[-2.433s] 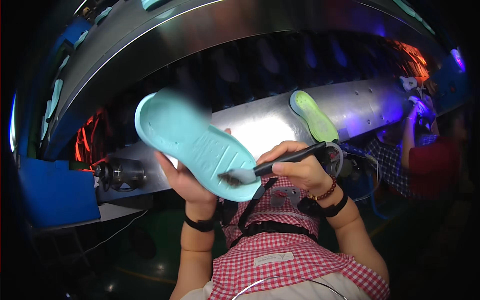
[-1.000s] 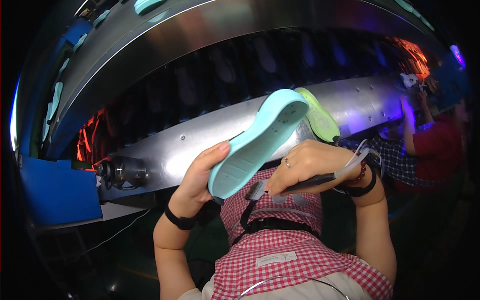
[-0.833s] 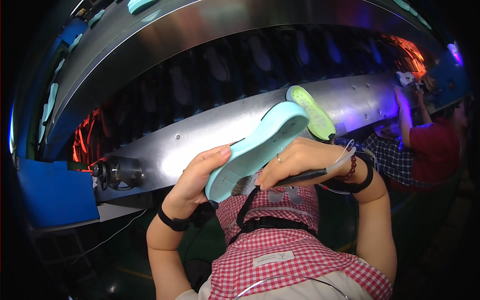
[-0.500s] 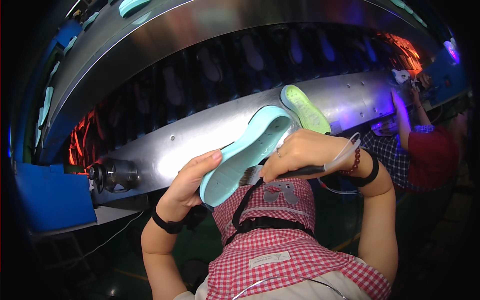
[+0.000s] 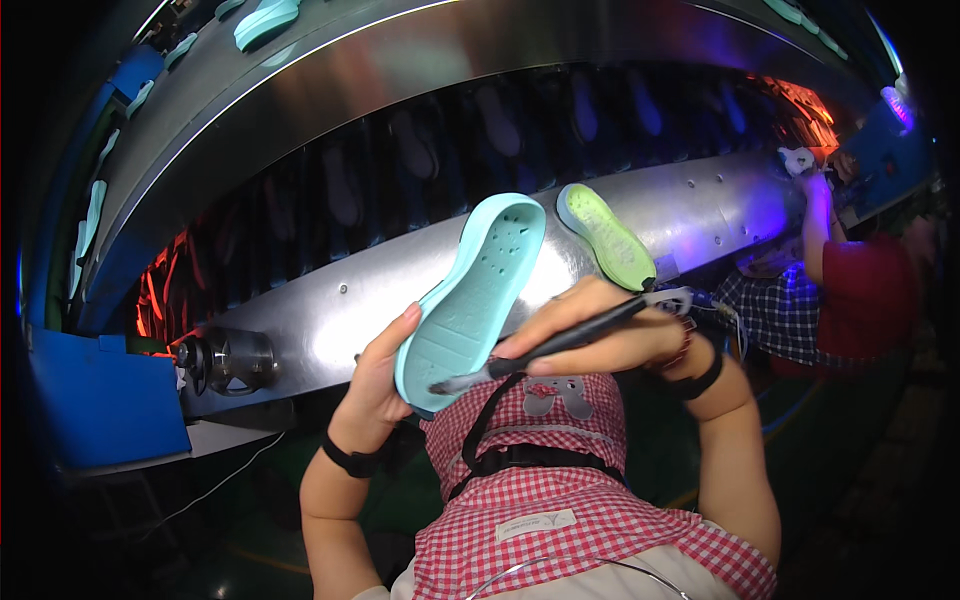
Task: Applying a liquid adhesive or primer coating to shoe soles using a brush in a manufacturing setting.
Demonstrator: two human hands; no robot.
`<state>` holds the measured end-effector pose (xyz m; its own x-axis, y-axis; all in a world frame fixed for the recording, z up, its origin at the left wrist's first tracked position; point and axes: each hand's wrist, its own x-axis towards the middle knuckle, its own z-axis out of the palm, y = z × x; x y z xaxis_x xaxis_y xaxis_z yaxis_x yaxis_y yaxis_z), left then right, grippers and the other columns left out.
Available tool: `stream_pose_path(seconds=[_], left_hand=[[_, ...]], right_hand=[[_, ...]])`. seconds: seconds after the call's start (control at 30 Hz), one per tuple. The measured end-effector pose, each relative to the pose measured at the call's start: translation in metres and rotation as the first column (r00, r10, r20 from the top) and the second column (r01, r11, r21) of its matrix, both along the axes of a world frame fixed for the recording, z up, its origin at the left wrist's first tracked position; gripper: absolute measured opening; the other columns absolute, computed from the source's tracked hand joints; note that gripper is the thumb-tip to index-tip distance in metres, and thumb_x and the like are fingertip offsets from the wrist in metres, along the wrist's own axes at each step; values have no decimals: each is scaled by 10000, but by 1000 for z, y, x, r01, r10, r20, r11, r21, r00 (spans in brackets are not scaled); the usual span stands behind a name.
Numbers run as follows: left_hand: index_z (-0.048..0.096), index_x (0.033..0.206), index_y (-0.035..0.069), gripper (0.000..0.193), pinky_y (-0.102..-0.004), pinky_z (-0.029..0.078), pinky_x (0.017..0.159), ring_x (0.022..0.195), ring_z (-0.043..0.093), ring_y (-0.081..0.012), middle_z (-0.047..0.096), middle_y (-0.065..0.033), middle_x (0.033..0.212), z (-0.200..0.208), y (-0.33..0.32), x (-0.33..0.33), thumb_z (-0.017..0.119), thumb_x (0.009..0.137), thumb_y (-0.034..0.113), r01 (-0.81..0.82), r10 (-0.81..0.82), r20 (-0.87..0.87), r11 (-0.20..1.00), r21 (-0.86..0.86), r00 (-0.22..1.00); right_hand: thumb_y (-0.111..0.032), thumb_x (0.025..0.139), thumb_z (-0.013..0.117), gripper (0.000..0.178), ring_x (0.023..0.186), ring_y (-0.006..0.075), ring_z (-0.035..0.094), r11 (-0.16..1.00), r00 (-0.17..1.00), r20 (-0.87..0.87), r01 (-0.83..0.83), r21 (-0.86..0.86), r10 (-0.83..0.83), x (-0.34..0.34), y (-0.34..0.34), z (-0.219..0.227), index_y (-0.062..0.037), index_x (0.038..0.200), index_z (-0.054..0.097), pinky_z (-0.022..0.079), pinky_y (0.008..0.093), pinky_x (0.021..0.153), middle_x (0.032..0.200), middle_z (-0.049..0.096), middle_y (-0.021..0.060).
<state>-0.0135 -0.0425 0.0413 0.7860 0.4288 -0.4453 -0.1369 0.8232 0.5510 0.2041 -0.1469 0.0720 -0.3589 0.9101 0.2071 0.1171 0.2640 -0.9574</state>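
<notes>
Turquoise foam-like shoe sole (image 5: 463, 285), held tilted before the silvery metal bench (image 5: 300, 312), could slip should the left hand (image 5: 378, 372) loosen its edge grip. Right hand (image 5: 622, 345) grasps a black-handled bristle brush (image 5: 585, 328); uneven pressure could miss grooves, though blur obscures bristle contact. Interior: smooth-walled, ribbed below, hole-pitted above.

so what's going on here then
A person holds a pale blue shoe sole up in the left grip, its hollow side facing the camera. The right grip has a black-handled brush, its bristles at the inside of the sole's end nearest the body; whether they touch is hard to tell. A green sole lies on the metal bench beyond. Off to the right, a co-worker in red reaches toward the bench.
</notes>
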Motion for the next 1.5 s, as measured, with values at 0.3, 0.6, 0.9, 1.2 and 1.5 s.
stream_pose_path(seconds=[0.3, 0.6, 0.9, 1.2, 1.5], left_hand=[[378, 1241, -42, 466, -391, 467, 882, 1007, 563, -295, 523, -199, 1147, -24, 1, -4, 414, 894, 266, -24, 45, 145, 989, -144, 988], [363, 1266, -3, 490, -516, 479, 797, 1007, 555, -325, 511, -194, 1165, -11, 9, -16, 358, 906, 330, -228, 225, 38, 965, 126, 974], [247, 1313, -29, 622, -602, 237, 994, 1251, 267, -410, 293, -249, 1335, 132, 191, -110, 246, 893, 429, -659, 290, 813, 738, 146, 505], [362, 1277, 0, 586, -413, 332, 961, 1212, 361, -346, 402, -211, 1270, 130, 250, 2, 553, 822, 315, -114, 802, 225, -194, 974, 554], [571, 903, -20, 272, -403, 373, 898, 1057, 477, -362, 553, -194, 1067, 137, 260, 33, 639, 756, 197, 361, 677, 302, -654, 664, 671]], right_hand=[[-37, 794, 597, 197, 580, 90, 564, 705, 685, -177, 703, -94, -707, 11, 23, -50, 23, 981, 615, 459, 194, 521, 760, 625, 64], [41, 761, 555, 247, 515, 112, 557, 940, 801, -495, 254, -227, -336, -33, -26, -32, 63, 1003, 597, 457, 200, 463, 901, 628, 180], [-34, 829, 505, 206, 497, 117, 503, 857, 462, -725, 345, -384, -511, 3, -38, -72, 69, 1006, 531, 439, 207, 473, 994, 577, 266], [-4, 797, 539, 237, 692, 172, 600, 803, 442, -672, 382, -458, -594, 13, -44, -87, 63, 1025, 536, 499, 250, 617, 1017, 584, 219], [79, 740, 598, 279, 888, 175, 585, 859, 540, -669, 323, -397, -511, 14, -41, -95, 64, 1018, 577, 459, 256, 813, 1004, 603, 168]])
